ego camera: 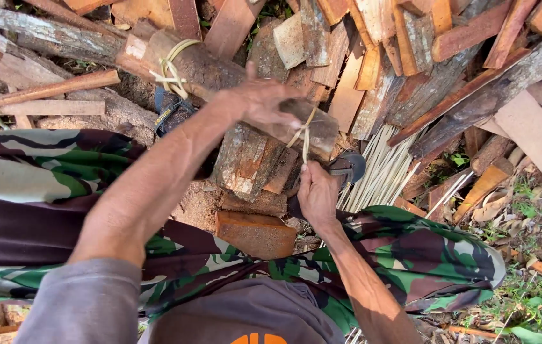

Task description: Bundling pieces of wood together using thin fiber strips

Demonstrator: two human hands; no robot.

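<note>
Firewood everywhere, a heap of rough reddish-brown split boards and slabs (411, 57) fills the whole top half and runs off the frame on three sides, so no telling how far it goes. Camouflage-patterned trousers (41, 185) on both legs cover the ground below, and the feet are hard to make out under the wood. Across the knees lies a bundle of dark bark-covered logs (245, 127), one pale strip tie (172, 70) already knotted round its far end. Behind the near end sits a sheaf of thin pale bamboo splints (385, 172), partly hidden. Left hand (258, 102) reaches forward, arm stretched, palm down, fingers clamped over the top of the bundle. Right hand (317, 194) is lower, elbow bent, fist closed tight round the tail of a second pale yellow strip (306, 137) that loops over the bundle's near end, pulled taut toward the body
</note>
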